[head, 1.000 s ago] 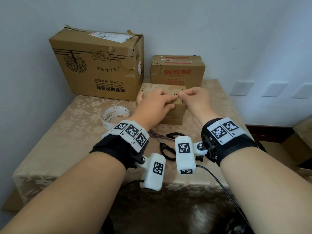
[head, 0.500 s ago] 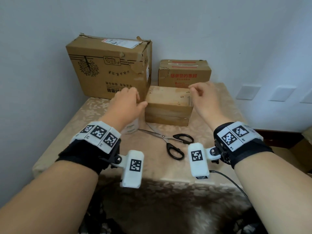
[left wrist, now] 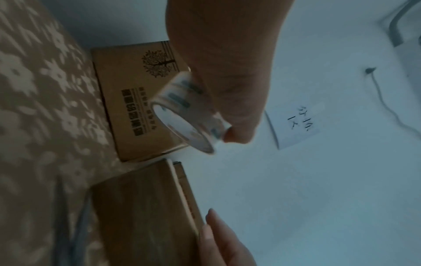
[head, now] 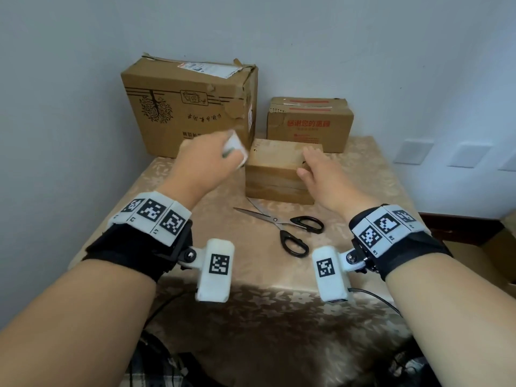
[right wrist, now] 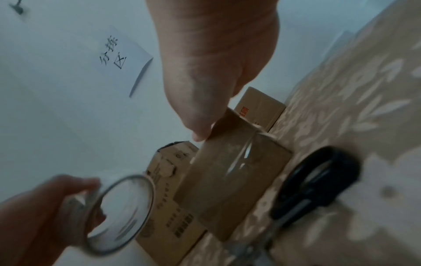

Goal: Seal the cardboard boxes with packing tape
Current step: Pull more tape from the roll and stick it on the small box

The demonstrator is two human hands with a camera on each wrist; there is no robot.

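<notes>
A small brown cardboard box (head: 275, 170) lies in the middle of the table. My left hand (head: 208, 160) hovers just left of it and grips a roll of clear packing tape (head: 234, 148), lifted off the table. In the left wrist view the tape roll (left wrist: 182, 115) is pinched between fingers and thumb above the small box (left wrist: 141, 207). My right hand (head: 314, 164) rests on the box's right end with fairly straight fingers. The thumb (right wrist: 199, 134) touches the top edge of the box (right wrist: 232, 180). From the right wrist the tape roll (right wrist: 123, 212) shows blurred.
A large cardboard box (head: 190, 107) and a medium box with red print (head: 307, 124) stand against the back wall. Black-handled scissors (head: 287, 227) lie open in front of the small box. The table (head: 363, 191) has a floral beige cloth; its front edge is near my wrists.
Both hands left the top of the small box. My left hand went left, took the tape roll off the table and raised it. My right hand shifted to the box's right end.
</notes>
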